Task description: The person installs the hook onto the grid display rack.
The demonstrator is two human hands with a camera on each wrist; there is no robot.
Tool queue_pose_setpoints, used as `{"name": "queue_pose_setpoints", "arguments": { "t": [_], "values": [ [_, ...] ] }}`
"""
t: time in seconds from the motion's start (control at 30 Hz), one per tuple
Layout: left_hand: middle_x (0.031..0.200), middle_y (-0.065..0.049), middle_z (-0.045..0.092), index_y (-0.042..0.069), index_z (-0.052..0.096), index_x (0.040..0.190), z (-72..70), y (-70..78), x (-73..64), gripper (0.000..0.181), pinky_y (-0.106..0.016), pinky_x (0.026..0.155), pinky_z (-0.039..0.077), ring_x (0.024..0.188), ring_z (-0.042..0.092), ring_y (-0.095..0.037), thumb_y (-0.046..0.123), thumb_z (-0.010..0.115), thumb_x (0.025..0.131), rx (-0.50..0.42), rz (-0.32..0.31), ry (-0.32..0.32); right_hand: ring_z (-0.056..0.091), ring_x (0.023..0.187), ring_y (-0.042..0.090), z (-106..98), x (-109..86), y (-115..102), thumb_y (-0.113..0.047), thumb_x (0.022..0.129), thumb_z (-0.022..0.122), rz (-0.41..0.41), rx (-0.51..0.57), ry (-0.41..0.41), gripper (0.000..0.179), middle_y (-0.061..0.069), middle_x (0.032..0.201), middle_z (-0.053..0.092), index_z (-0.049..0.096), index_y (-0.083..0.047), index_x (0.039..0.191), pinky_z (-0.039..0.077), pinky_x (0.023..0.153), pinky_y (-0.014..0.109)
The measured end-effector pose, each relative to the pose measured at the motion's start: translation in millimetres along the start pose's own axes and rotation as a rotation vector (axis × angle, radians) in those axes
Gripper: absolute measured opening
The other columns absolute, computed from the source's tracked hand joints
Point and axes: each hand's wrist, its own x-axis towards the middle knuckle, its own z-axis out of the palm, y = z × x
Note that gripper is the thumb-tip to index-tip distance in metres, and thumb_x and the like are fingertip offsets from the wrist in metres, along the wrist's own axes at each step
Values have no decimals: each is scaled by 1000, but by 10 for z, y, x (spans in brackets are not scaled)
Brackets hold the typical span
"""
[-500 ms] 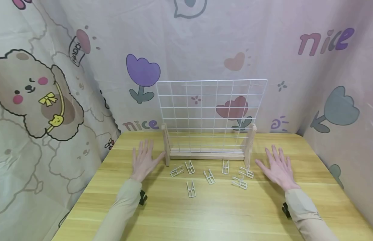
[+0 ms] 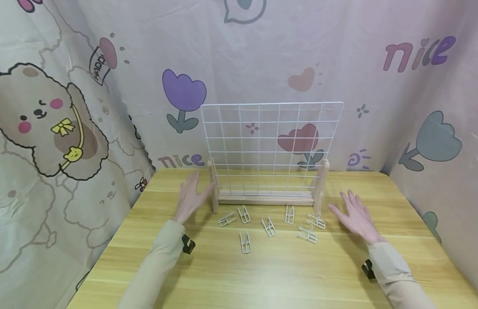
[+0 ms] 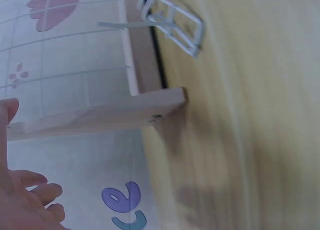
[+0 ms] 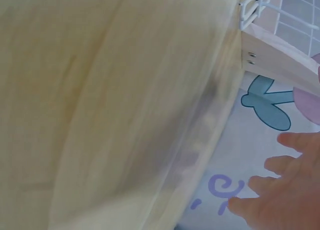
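A white wire grid [image 2: 269, 137] stands upright in a wooden base [image 2: 266, 199] toward the back of the table. Left of the base, my left hand [image 2: 190, 199] hovers with fingers extended, its thumb close to the left wooden upright [image 2: 214, 189]; whether they touch I cannot tell. My right hand [image 2: 356, 219] is held with fingers spread, right of the right wooden upright [image 2: 320, 189]. Both hands hold nothing. Several white wire hooks [image 2: 268, 226] lie scattered in front of the base. One hook [image 3: 175, 22] shows near the base in the left wrist view, another hook [image 4: 252, 10] in the right wrist view.
The wood-grain table [image 2: 277, 279] stretches toward me. A patterned curtain [image 2: 246, 51] hangs behind it and along both sides. A black strap piece [image 2: 188, 244] sits at my left wrist, and a similar black piece [image 2: 368, 270] at my right.
My left hand has lifted and turned, its fingers closer together and shifted slightly right and farther from me. The right hand has risen a little and tilted. The hooks and grid stay put.
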Motion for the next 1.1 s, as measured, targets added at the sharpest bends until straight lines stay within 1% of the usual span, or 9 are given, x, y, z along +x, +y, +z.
{"name": "queue_pose_setpoints", "arguments": {
  "t": [0.1,0.2,0.33,0.5,0.73,0.83,0.93,1.0,1.1],
  "values": [
    [169,-21,12,6,14,161,-39,49,48,89,-60,126,7,157,10,-43,61,47,99,-122,-12,-1,4,145,66,-9,9,-1,-55,103,40,-7,53,-24,87,41,160,-1,14,9,156,5,112,79],
    [168,-16,18,11,17,162,-82,105,68,87,-57,125,17,156,20,-39,58,53,98,-245,-21,10,7,144,67,-22,23,-6,-50,104,42,-22,101,-47,85,44,158,1,16,13,154,9,111,79],
    [165,-12,31,13,26,159,-113,168,72,82,-52,125,23,153,30,-33,52,61,97,-364,-15,41,14,141,68,-31,21,-21,-47,104,44,-31,136,-81,82,46,156,5,19,15,152,15,108,80],
    [160,-11,41,9,38,154,-125,246,86,72,-45,124,28,150,39,-30,41,66,96,-469,-7,95,28,138,65,-38,-7,-25,-44,104,47,-22,196,-125,79,44,156,16,21,13,152,27,106,77],
    [149,-22,52,-2,48,145,-107,315,155,63,-37,115,43,139,53,-33,22,73,93,-628,27,173,43,132,59,-46,-28,1,-34,103,53,10,329,-192,71,43,149,34,28,13,150,41,106,66],
    [144,-23,56,-4,53,141,-101,340,187,58,-31,107,48,133,58,-35,17,74,91,-668,22,206,54,124,51,-45,-26,17,-32,102,56,13,363,-216,67,40,143,45,36,13,146,51,100,54],
    [139,-24,60,-5,57,137,-107,367,222,53,-24,99,51,129,62,-35,14,75,90,-697,11,239,64,111,34,-39,-4,29,-28,101,59,11,452,-249,61,35,135,55,42,13,142,57,90,39],
    [138,-24,60,-5,57,136,-119,390,240,53,-22,97,52,128,62,-36,12,76,90,-717,3,246,66,100,23,-36,19,40,-23,100,59,-15,521,-282,57,31,124,61,44,15,139,58,83,32],
    [135,-26,61,-8,58,134,-133,413,269,51,-21,94,52,127,62,-37,9,76,89,-730,2,246,65,85,15,-30,47,58,-15,100,59,-60,616,-340,52,21,108,66,44,20,136,59,76,29]
  ]
}}
